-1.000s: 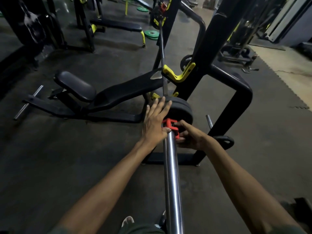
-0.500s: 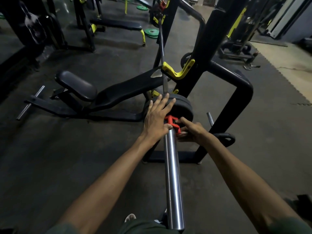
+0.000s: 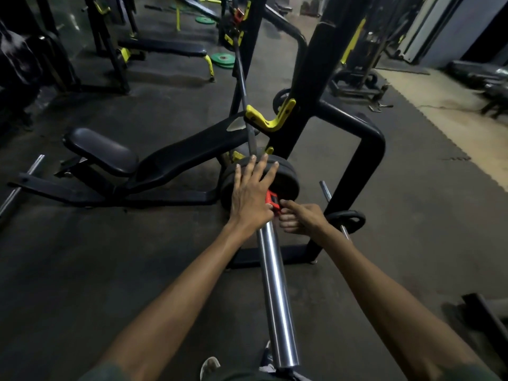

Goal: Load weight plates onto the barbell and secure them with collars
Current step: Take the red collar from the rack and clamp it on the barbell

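A chrome barbell sleeve (image 3: 275,292) runs from the bottom of the view up to black weight plates (image 3: 286,177) loaded on it. The bar rests in a yellow hook (image 3: 270,119) on the black rack. A red collar (image 3: 272,199) sits on the sleeve right against the outer plate. My left hand (image 3: 251,196) lies flat with spread fingers on the plate face, its thumb at the collar. My right hand (image 3: 299,219) pinches the collar from the right side with thumb and fingers.
A black incline bench (image 3: 154,163) stands left of the rack. A black rack upright (image 3: 310,86) rises behind the plates. A spare plate (image 3: 347,219) hangs on a storage peg at right. Green plates (image 3: 223,60) lie on the floor far back. My shoe (image 3: 209,367) shows below.
Both hands stay at the collar; my right hand's fingers have shifted slightly on it. The view has moved a little, the bar sitting further right in the frame.
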